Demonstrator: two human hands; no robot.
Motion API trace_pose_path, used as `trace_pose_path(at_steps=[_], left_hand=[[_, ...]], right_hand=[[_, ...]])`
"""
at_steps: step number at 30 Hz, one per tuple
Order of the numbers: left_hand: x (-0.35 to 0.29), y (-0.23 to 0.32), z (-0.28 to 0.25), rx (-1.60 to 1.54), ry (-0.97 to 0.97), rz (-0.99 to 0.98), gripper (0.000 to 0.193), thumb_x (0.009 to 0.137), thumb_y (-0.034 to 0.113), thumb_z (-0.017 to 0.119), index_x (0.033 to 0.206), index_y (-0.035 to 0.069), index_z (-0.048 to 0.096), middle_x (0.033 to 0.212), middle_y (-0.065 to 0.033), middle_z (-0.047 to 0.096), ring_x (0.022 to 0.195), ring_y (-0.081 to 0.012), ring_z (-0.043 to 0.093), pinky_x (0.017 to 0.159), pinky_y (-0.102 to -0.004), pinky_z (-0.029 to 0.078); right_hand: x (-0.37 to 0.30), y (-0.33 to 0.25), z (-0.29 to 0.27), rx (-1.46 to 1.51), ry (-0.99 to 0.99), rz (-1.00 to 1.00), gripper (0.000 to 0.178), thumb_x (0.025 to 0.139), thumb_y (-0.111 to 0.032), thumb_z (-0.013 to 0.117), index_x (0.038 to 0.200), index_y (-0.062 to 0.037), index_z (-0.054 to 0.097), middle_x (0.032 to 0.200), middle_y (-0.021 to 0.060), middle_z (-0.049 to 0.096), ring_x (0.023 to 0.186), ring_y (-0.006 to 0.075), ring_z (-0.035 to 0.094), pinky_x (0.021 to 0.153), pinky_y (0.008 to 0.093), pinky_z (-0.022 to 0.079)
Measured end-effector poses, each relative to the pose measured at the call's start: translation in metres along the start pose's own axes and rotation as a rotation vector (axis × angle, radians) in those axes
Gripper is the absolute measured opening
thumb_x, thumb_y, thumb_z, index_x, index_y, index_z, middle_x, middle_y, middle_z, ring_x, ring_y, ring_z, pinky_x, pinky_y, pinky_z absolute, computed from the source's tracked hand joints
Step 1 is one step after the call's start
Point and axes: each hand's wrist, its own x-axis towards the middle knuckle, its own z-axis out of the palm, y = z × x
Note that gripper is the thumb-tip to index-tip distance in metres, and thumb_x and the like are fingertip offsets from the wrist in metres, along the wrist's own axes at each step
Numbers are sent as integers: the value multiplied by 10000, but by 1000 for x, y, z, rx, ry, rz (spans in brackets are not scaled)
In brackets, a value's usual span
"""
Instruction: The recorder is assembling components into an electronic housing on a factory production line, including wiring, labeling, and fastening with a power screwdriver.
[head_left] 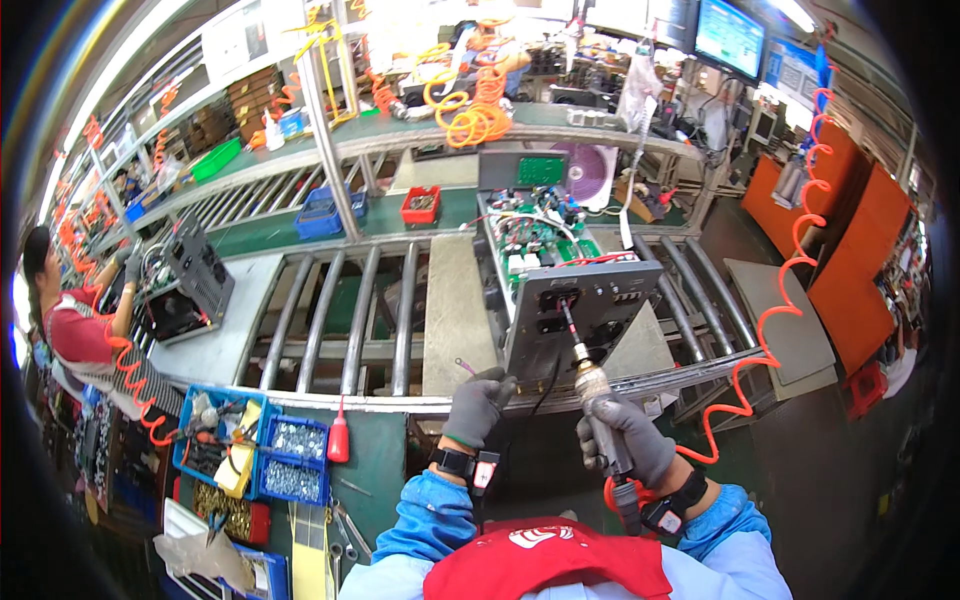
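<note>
Right now, at my station:
Left hand: my gloved left hand (478,403) is curled over the near lower corner of the grey metal panel (575,320), fingers gripping its edge to steady it
Right hand: my gloved right hand (622,438) is clenched around the air screwdriver (598,412), held upright with its bit (568,322) slanting up toward 11 o'clock into the panel face
Where the unit sits: the open chassis (545,265) lies on the roller conveyor (350,320) at about 12 o'clock from my hands, panel end toward me, green circuit boards (535,240) and white wires behind it
How the chassis will handle: I judge it heavy and stiff, sheet metal throughout; it should roll easily on the rollers, so it needs bracing against the push of the tool
Where to hold it: by the panel's bare edge or the frame sides; the boards and wiring look fragile and are best left alone
How the tool will handle: dense, hard, likely smooth; the orange coiled hose (770,340) trailing off at 3 o'clock will tug on it, so a full fist round the body suits it
Nearby: blue bins of screws (295,455) at 9 o'clock, a red bottle (339,440) just beside them
Others: a person (75,320) works on another unit at far 9 o'clock
</note>
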Motion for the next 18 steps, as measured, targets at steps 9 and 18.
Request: trace_pose_path(at_steps=[9,18], left_hand=[[-42,12,-1,92,-144,6,403,958,358,575,1143,3,529,911,-54,602,665,-92,546,529,-196,408],[-34,-7,12,-136,-182,-109,297,966,297,587,1137,56,552,814,13,506,609,-38,403,449,-158,299]], right_hand=[[-13,20,-14,-281,-131,120,627,826,-222,665,1349,-113,335,844,97,591,650,176,623,567,356,565],[-20,49,-23,-369,-140,201,711,806,-156,689,1404,-78,314,951,74,552,704,137,602,601,292,547]])
